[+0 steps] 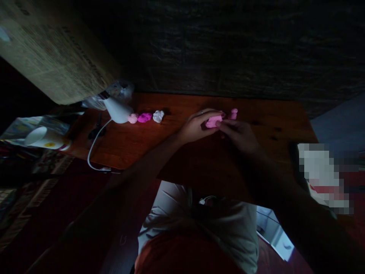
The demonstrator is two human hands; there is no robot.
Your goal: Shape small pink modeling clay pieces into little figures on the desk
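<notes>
A flattened piece of pink modelling clay [213, 121] is held between my two hands above the wooden table [148, 144]. My left hand [196, 125] grips it from the left, thumb below and fingers curled behind. From the right, my right hand [241, 134] pinches its edge with thumb and finger. Just beyond my right hand sits a small shaped pink clay piece [234, 113]. To the left lie a pale pink lump [132, 118], a magenta lump [145, 117] and a crumpled whitish lump [158, 116], side by side.
A white lamp-like object [116, 109] with a white cable [89, 152] stands at the table's left. Near it are a clear plastic bag [124, 89], a paper cup [47, 138] on its side and a large cardboard piece [57, 53]. A dark wall [228, 49] rises behind.
</notes>
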